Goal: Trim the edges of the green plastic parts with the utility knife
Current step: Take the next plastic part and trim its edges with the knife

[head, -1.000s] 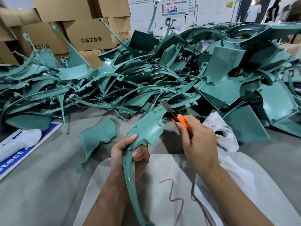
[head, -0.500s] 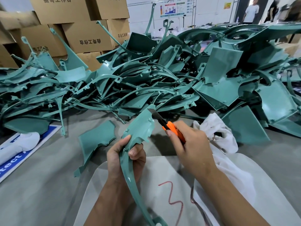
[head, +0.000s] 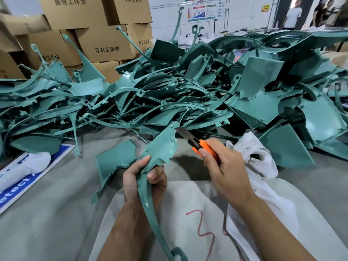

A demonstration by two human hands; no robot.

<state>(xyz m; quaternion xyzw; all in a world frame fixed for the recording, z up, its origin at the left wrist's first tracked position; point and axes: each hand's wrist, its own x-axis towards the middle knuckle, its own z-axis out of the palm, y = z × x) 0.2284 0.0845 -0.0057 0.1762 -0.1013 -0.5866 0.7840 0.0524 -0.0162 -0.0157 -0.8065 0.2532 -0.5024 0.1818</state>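
Green plastic filled most of the frame: a large tangled heap of green plastic parts (head: pixel 188 95) ran across the middle from the left edge to the right edge, made of curved strips and flat panels lying over one another on a grey work surface (head: pixel 47 213).

At centre frame the left hand (head: pixel 143 183) gripped one green plastic part (head: pixel 160 147), a piece with a broad upper section that narrowed into a long curved strip running down toward the bottom edge of the frame. Its thumb and fingers were curled round the narrow neck of the part, thumb tip on the near face, holding the broad end tilted up and to the right.

Right of it, the right hand (head: pixel 224 170) held an orange utility knife (head: pixel 199 146). Its fingers were wrapped round the handle, with the thumb lying along the orange body. The extended blade pointed up and left, its tip touching the upper right edge of the held part.

A separate flat green panel (head: pixel 114 162) lay on the surface just left of the left hand. Beneath both forearms sat a white sheet (head: pixel 188 213) with a red squiggle drawn on it, and a crumpled white cloth (head: pixel 252 153) lay to the right of the knife hand. A blue and white sign (head: pixel 17 183) showed at the lower left, with cardboard boxes (head: pixel 90 31) stacked in the upper left. People (head: pixel 291 14) stood at the upper right, far back.
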